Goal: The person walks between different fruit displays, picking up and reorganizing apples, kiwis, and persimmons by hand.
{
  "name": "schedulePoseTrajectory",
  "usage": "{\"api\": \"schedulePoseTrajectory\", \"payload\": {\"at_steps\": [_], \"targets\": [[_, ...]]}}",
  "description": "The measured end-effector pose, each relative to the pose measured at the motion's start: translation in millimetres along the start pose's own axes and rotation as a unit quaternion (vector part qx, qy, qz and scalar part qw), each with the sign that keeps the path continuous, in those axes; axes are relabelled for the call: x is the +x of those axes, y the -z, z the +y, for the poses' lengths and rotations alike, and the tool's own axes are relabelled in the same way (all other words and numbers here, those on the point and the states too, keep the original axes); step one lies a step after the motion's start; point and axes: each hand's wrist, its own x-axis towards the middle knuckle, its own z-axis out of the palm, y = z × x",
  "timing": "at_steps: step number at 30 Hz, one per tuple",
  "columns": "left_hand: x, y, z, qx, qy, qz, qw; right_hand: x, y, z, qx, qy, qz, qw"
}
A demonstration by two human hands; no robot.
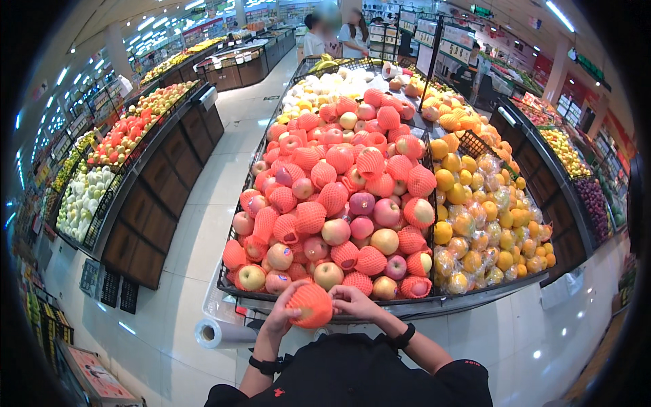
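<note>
My left hand (278, 316) holds an apple in a red foam net sleeve (311, 306), just above the front edge of the fruit stand. Its fingers wrap the left side, and a patch of yellowish skin shows near the thumb. At the sleeve's right side, my right hand (353, 303) has its thumb and fingers bent together at the foam edge. Right in front lies a heap of apples (335, 232), many in the same red foam nets and some bare. A black plastic mesh divider (430, 203) borders the heap on the right.
Oranges (473, 229), some plastic-wrapped, fill the right section. A roll of clear plastic bags (224, 334) sits low at the left front. Another fruit stand (147, 219) lies across the tiled aisle (203, 203). Two people (351, 38) stand beyond the far end, near price signs (454, 50).
</note>
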Motion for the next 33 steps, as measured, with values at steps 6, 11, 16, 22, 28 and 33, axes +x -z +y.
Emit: {"api": "schedulePoseTrajectory", "payload": {"at_steps": [6,11,16,22,28,33], "targets": [[18,-12,-3,-0.104,-0.069,0.076,0.989,-11,-8,-5,-0.016,0.038,0.015,0.999],[17,5,-28,-0.047,-0.005,0.096,0.994,-9,-8,12,-0.02,0.006,0.114,0.993],[11,7,-42,-0.098,0.024,0.092,0.991,-17,0,11,-0.116,0.017,0.136,0.984],[3,4,-30,-0.181,0.021,0.056,0.982,-18,2,13,-0.093,0.01,0.082,0.992],[17,5,-26,-0.093,-0.074,0.123,0.985,-21,0,13,-0.14,0.006,0.143,0.98],[44,23,-11,0.36,-0.188,0.261,0.876,-42,6,20,-0.135,-0.016,0.165,0.977]]}}
